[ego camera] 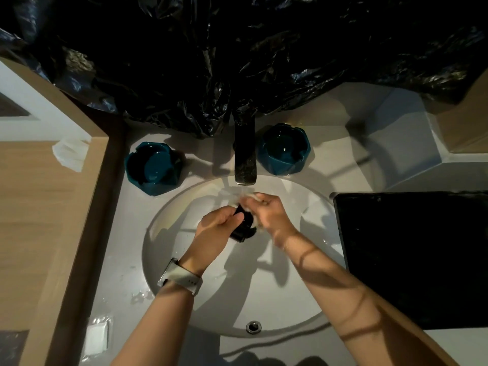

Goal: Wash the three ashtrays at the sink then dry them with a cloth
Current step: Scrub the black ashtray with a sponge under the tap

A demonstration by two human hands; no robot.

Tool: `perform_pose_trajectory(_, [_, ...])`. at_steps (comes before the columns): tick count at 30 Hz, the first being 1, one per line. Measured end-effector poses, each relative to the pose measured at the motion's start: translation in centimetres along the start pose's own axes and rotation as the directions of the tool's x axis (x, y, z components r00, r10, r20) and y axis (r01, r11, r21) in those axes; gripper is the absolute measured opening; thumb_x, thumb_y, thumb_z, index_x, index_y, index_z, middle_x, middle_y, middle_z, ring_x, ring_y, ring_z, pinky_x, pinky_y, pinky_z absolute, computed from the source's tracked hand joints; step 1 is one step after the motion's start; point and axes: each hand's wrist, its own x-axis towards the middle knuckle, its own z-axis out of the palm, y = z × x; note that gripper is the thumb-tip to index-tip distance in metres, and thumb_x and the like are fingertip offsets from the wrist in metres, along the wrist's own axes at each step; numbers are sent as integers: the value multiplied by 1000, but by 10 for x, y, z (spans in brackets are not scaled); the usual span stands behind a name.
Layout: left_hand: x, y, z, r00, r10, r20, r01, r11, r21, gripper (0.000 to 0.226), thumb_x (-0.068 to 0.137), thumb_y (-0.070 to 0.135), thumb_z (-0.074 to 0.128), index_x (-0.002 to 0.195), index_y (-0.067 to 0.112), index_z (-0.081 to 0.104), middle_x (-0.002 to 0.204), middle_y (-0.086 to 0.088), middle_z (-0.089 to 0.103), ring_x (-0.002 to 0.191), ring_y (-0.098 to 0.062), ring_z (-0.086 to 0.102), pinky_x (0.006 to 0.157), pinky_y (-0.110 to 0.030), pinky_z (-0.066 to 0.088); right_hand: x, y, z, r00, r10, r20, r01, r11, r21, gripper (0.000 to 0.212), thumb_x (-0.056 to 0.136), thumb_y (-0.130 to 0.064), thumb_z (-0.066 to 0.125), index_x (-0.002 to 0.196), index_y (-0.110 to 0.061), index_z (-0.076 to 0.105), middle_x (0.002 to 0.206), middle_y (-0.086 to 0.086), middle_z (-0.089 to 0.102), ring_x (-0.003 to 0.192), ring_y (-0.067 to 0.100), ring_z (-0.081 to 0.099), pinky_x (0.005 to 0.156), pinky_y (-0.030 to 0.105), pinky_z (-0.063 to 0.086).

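Note:
Over the white sink basin [184, 260] my left hand [216, 228] grips a dark ashtray [244, 225], held tilted under the faucet [245, 157]. Water runs from the spout onto my right hand [269, 212], which presses against the ashtray's far side; its fingers look blurred and wet. Most of the held ashtray is hidden between the two hands. A teal ashtray [153, 167] stands on the counter left of the faucet. Another teal ashtray [285, 149] stands to the right of the faucet. No cloth is visible.
A black tray [414, 254] lies on the counter right of the basin. Black plastic sheeting [237, 48] hangs over the wall behind the faucet. A wooden panel [52, 207] borders the counter on the left. A wrapped white packet [97, 336] lies at the counter's near left. A white box [396, 133] stands back right.

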Motion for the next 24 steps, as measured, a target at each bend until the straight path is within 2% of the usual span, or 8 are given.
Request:
perform_pose_trajectory(2, [-4,2,-4,999,27,22,-23,989,-146,24,100,17,56,93,-4,66,88,-21,64,82,-21,60,80,-35,48,11,-7,-7,985,171,26,-171,985,18,18,91,-29,61,82,-14,68,69,1,62,57,12,58,54,21,46])
perform_pose_trajectory(5, [-7,2,-3,994,35,-102,-73,916,-395,32,101,16,50,105,-12,63,99,-29,68,91,-40,65,89,-52,52,12,-8,-1,931,328,160,-363,876,317,28,93,-39,57,95,-13,69,84,8,72,74,21,69,72,31,54])
perform_pose_trajectory(7, [-5,0,6,971,-17,-237,-106,862,-496,33,104,18,47,115,-8,64,111,-29,68,104,-45,64,96,-54,50,5,-4,17,944,308,119,-326,810,487,36,98,-41,47,103,-11,67,90,9,73,81,21,70,77,33,56])
perform_pose_trajectory(10, [-2,0,20,929,-123,-349,-116,798,-591,33,105,19,43,123,0,63,118,-20,69,112,-34,65,99,-41,51,-10,8,44,968,251,-11,-196,784,589,39,103,-37,37,108,-10,64,88,6,72,79,17,68,73,27,55])
perform_pose_trajectory(12, [-3,-4,25,917,-196,-347,-82,760,-645,33,106,22,41,124,4,62,118,-17,70,110,-29,67,93,-33,54,-17,13,54,959,275,-72,-175,771,612,37,103,-35,37,108,-10,63,90,8,70,80,20,65,74,29,51])
perform_pose_trajectory(17, [-12,-4,41,900,-359,-249,36,630,-775,29,105,18,42,120,7,65,109,-14,74,103,-23,70,83,-28,56,-10,7,42,922,359,-146,-187,741,645,31,101,-29,41,84,-13,61,80,9,63,68,20,61,60,28,49])
perform_pose_trajectory(21, [-10,1,46,883,-397,-251,19,565,-825,29,105,21,42,115,9,66,107,-13,74,106,-26,68,86,-31,53,-11,10,41,930,311,-198,-168,837,521,36,100,-35,43,105,-7,66,98,17,69,82,25,65,63,26,50])
perform_pose_trajectory(24, [-7,4,44,897,-360,-255,4,584,-812,34,106,22,40,124,5,62,114,-16,72,108,-28,69,90,-34,54,-26,11,44,962,260,-85,-165,801,576,38,101,-38,42,115,-10,64,108,16,71,92,24,69,72,27,55])
